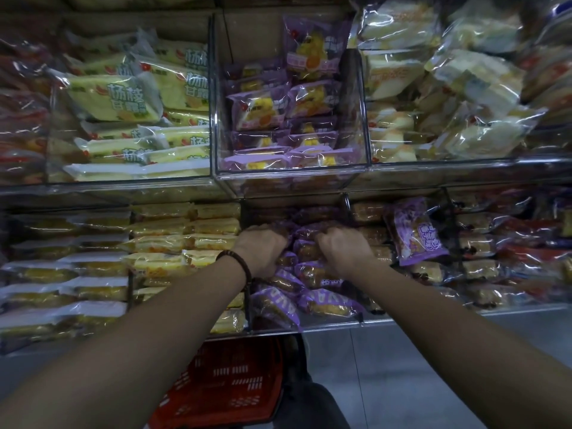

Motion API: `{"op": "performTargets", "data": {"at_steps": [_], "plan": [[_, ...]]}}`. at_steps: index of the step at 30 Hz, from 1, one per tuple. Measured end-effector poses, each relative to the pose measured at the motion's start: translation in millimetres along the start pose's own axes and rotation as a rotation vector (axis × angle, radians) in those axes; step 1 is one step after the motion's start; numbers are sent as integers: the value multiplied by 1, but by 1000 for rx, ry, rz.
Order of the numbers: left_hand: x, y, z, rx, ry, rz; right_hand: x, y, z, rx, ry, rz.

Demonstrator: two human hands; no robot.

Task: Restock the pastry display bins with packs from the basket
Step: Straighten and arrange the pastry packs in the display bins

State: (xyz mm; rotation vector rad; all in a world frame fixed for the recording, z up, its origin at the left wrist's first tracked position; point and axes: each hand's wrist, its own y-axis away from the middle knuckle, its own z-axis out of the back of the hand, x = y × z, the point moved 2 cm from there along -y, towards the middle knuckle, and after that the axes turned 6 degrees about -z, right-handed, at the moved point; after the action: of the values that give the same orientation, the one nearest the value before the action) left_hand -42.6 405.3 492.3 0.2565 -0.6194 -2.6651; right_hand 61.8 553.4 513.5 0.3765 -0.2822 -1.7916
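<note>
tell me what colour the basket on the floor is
Red, with slotted plastic walls; the basket shows in the head view, below the arms.

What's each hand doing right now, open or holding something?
Left hand: closed, fingers curled round purple packs.
Right hand: closed, gripping purple packs of the same pile.

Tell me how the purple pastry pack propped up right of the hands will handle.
The purple plastic pastry pack probably feels slippery and crinkly: its film shines. Likely light, squashable: the bag looks puffy. Leaning on other packs, it may topple.
</note>
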Motion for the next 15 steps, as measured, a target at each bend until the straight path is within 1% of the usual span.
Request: {"op": "performTargets", "data": {"at_steps": [3, 6, 9, 12, 15], "plan": [[-4, -4, -7, -7, -45, -19, 4, -3, -5, -6, 4, -40], [-7, -8, -14, -18, -122, 11, 11, -6, -8, -18, -4, -84], [-6, -9, -17, 22, -200, 35, 19, -8, -10, -41, 9, -122], [-5, -4, -21, 44, -214, 46, 24, -12, -12, -19, 14, -127], [-14, -3, -20, 42, -263, 93, 24, -12, -13, -13, 22, -126]]}}
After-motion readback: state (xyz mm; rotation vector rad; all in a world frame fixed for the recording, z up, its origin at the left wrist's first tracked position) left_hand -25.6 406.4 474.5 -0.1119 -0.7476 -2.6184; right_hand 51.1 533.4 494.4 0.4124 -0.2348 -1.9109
